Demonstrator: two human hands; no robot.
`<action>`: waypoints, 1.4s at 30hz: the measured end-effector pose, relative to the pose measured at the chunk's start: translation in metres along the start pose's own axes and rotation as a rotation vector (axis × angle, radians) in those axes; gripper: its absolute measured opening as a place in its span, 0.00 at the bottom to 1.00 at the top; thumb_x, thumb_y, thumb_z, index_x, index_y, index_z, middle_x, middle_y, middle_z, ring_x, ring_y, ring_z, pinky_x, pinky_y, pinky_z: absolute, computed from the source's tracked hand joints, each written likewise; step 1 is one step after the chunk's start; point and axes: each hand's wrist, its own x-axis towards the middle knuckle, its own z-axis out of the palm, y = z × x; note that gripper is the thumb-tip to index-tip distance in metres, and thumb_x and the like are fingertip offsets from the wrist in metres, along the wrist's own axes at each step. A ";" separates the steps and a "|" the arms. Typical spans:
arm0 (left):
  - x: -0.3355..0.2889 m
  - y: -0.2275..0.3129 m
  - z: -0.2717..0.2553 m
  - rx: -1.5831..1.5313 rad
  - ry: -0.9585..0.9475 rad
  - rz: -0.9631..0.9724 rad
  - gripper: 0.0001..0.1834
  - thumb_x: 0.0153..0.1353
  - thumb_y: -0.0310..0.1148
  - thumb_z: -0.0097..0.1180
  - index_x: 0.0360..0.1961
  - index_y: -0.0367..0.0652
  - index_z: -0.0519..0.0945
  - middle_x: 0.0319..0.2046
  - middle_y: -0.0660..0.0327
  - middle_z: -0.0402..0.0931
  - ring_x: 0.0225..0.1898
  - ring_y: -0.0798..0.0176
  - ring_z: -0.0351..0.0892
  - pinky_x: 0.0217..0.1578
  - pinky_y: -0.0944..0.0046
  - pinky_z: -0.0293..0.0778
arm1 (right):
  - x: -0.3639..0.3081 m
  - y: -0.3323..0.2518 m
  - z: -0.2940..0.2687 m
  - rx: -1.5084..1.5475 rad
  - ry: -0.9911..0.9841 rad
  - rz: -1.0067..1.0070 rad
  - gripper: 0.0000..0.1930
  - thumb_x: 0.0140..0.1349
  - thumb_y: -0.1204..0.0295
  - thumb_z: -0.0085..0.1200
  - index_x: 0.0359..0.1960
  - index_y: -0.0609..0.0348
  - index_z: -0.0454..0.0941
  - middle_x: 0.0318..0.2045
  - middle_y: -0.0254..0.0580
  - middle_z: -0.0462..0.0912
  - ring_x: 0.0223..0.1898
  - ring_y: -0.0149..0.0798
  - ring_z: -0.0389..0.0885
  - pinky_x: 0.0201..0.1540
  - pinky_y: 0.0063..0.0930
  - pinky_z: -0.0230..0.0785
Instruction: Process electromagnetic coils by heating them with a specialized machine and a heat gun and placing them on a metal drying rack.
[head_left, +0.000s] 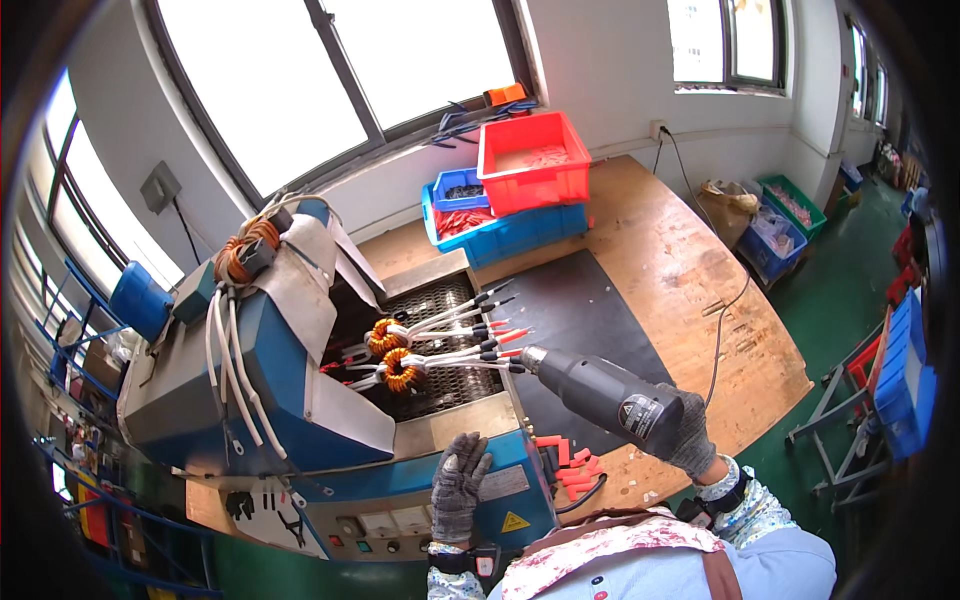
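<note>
My right hand (pixel 690 430), in a grey knit glove, grips a black heat gun (pixel 595 392). Its nozzle points left at the sleeved ends of white cables (pixel 455 359). These cables run from two orange-wound toroid coils (pixel 404 369), which lie on the metal mesh conveyor (pixel 440 300) of a blue heating machine (pixel 270 365). Black and red sleeves (pixel 508 337) cover the cable tips. My left hand (pixel 460 488), also gloved, is held at the machine's front edge with fingers stretched out and nothing in them.
Loose red sleeves (pixel 578 470) lie by the machine's near right corner. A black mat (pixel 590 320) covers part of the wooden table (pixel 720 340). Red (pixel 535 180) and blue bins (pixel 530 235) stand at the back. Another coil (pixel 250 250) with hanging cables rests on the machine's top.
</note>
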 end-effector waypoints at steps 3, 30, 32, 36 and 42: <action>0.001 -0.004 -0.007 -0.056 0.005 0.019 0.23 0.65 0.37 0.44 0.57 0.36 0.63 0.57 0.50 0.64 0.61 0.52 0.61 0.60 0.56 0.60 | -0.007 0.005 0.010 0.051 0.031 -0.017 0.26 0.32 0.57 0.68 0.35 0.55 0.77 0.27 0.41 0.79 0.27 0.44 0.78 0.30 0.34 0.67; 0.001 -0.005 -0.006 0.113 -0.019 -0.008 0.24 0.62 0.35 0.49 0.56 0.35 0.64 0.55 0.48 0.66 0.59 0.52 0.64 0.59 0.58 0.61 | 0.001 -0.020 0.018 -0.127 0.020 -0.089 0.27 0.33 0.55 0.67 0.36 0.54 0.78 0.29 0.41 0.79 0.29 0.44 0.79 0.31 0.37 0.67; 0.002 -0.006 -0.008 0.117 -0.022 -0.011 0.24 0.62 0.35 0.49 0.56 0.35 0.64 0.55 0.48 0.66 0.59 0.52 0.64 0.59 0.59 0.62 | 0.002 -0.018 0.021 -0.105 0.033 -0.089 0.26 0.33 0.55 0.68 0.35 0.55 0.78 0.28 0.41 0.79 0.29 0.45 0.79 0.31 0.37 0.67; 0.001 -0.005 -0.011 0.133 0.008 -0.028 0.24 0.62 0.35 0.50 0.56 0.36 0.65 0.54 0.48 0.66 0.58 0.52 0.65 0.59 0.59 0.63 | 0.009 -0.027 0.020 -0.088 -0.020 -0.073 0.24 0.34 0.56 0.67 0.33 0.56 0.78 0.26 0.43 0.80 0.30 0.46 0.79 0.33 0.37 0.68; 0.001 -0.004 -0.001 0.163 0.018 -0.026 0.23 0.62 0.35 0.49 0.56 0.35 0.64 0.54 0.48 0.66 0.58 0.53 0.64 0.59 0.60 0.62 | 0.003 -0.013 0.027 -0.133 0.085 -0.108 0.23 0.32 0.57 0.67 0.30 0.56 0.78 0.26 0.45 0.80 0.29 0.47 0.80 0.32 0.37 0.68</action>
